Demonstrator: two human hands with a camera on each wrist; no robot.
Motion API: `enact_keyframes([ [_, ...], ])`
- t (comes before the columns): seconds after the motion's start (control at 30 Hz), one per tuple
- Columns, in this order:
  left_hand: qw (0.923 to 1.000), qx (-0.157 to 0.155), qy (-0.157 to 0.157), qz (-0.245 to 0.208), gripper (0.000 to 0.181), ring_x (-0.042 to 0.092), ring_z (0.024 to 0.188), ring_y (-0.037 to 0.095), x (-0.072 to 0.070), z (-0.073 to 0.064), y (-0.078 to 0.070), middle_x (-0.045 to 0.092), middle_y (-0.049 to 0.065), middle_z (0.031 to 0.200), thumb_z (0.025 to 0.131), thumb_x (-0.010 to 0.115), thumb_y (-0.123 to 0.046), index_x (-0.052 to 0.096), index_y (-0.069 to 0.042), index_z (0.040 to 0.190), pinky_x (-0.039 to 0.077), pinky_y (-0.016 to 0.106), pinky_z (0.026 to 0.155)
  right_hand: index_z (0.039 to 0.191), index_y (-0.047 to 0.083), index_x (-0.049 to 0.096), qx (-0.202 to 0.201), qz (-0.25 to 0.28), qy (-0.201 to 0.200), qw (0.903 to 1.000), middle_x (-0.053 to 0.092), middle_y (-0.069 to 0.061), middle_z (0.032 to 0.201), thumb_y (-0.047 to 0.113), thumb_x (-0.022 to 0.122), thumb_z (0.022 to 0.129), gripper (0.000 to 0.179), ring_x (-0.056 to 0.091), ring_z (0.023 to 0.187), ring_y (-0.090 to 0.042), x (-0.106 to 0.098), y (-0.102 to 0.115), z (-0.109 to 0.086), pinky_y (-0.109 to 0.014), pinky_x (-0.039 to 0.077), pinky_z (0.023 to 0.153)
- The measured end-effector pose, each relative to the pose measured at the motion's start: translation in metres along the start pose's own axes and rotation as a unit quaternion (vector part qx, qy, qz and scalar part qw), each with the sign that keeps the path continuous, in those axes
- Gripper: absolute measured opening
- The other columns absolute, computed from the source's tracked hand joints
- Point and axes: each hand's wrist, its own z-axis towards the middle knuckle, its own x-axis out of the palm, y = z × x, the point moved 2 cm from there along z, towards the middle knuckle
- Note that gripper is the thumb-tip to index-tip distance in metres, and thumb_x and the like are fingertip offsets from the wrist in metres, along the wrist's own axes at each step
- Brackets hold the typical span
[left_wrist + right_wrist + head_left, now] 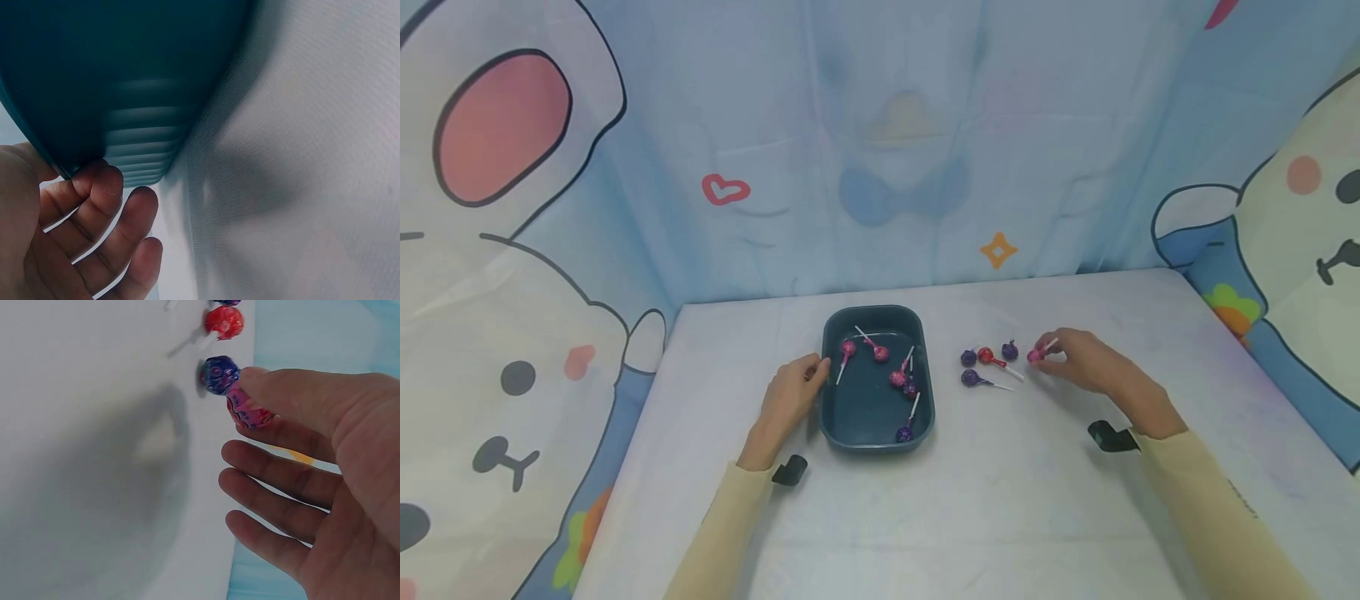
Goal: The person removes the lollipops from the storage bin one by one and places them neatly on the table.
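Note:
My left hand (790, 392) pinches the left rim of a dark teal tray (857, 421). In the left wrist view its fingers curl against the outer wall of the tray (144, 134). Several lollipops lie in the tray, among them a pink lollipop (881, 354) and a purple lollipop (904, 433). Between thumb and index finger, my right hand (1090, 358) pinches a pink-wrapped lollipop (244, 409) above the table, its white stick pointing up and right in the head view. Just left of that hand lie a red lollipop (986, 356) and three purple lollipops (1010, 350).
Everything stands on a white-covered table (985, 508). Behind it hangs a light blue curtain (775, 100) with cartoon prints, which also runs down both sides. A black wrist camera (1111, 436) sits on the right wrist, another camera (790, 470) on the left.

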Motion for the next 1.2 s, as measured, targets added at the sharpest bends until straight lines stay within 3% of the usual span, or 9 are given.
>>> enact_keyframes([
  [0.17,1.0,0.003,0.0,0.001,0.03,0.047,0.06,0.013,0.0,0.0,0.0,0.052,-0.002,0.065,0.094,0.046,-0.04,0.055,-0.018,0.076,0.036,0.028,0.053,0.113,0.007,0.058,0.023,-0.007,0.01,0.9997,0.056,-0.021,0.115,0.026,0.062,0.087,0.033,0.051,0.106,-0.037,0.005,-0.007,0.001,-0.049,0.047,0.082],
  [0.33,1.0,0.008,-0.002,-0.001,0.028,0.048,0.06,0.013,0.0,0.0,0.0,0.052,-0.002,0.065,0.094,0.047,-0.038,0.054,-0.019,0.075,0.036,0.028,0.053,0.113,0.006,0.059,0.013,-0.017,0.008,0.9997,0.055,-0.021,0.115,0.021,0.063,0.086,0.031,0.049,0.108,-0.039,0.01,-0.011,0.002,-0.053,0.042,0.087],
  [0.8,0.9999,0.011,-0.005,0.001,0.032,0.047,0.059,0.014,0.0,0.0,0.001,0.051,-0.002,0.064,0.094,0.045,-0.042,0.053,-0.019,0.073,0.035,0.027,0.053,0.114,0.005,0.057,0.017,-0.029,0.005,0.9994,0.056,-0.021,0.112,0.019,0.064,0.085,0.033,0.052,0.102,-0.036,0.016,-0.015,0.004,-0.052,0.043,0.086],
  [1.03,0.9999,0.011,-0.008,0.003,0.03,0.047,0.059,0.013,0.001,0.002,0.002,0.051,-0.002,0.064,0.094,0.047,-0.04,0.053,-0.019,0.073,0.035,0.028,0.052,0.129,0.004,0.044,0.036,-0.016,0.014,0.9991,0.049,-0.025,0.125,0.026,0.066,0.084,0.054,0.045,0.116,-0.042,0.015,-0.014,0.005,-0.054,0.041,0.09],
  [1.2,0.9999,0.008,-0.007,0.004,0.031,0.047,0.059,0.014,0.001,0.002,0.002,0.051,-0.002,0.063,0.094,0.046,-0.041,0.052,-0.019,0.073,0.035,0.028,0.052,0.133,0.005,0.04,0.023,-0.017,0.007,0.9996,0.048,-0.024,0.127,0.034,0.067,0.082,0.064,0.045,0.116,-0.041,0.008,-0.008,0.007,-0.053,0.043,0.088],
])
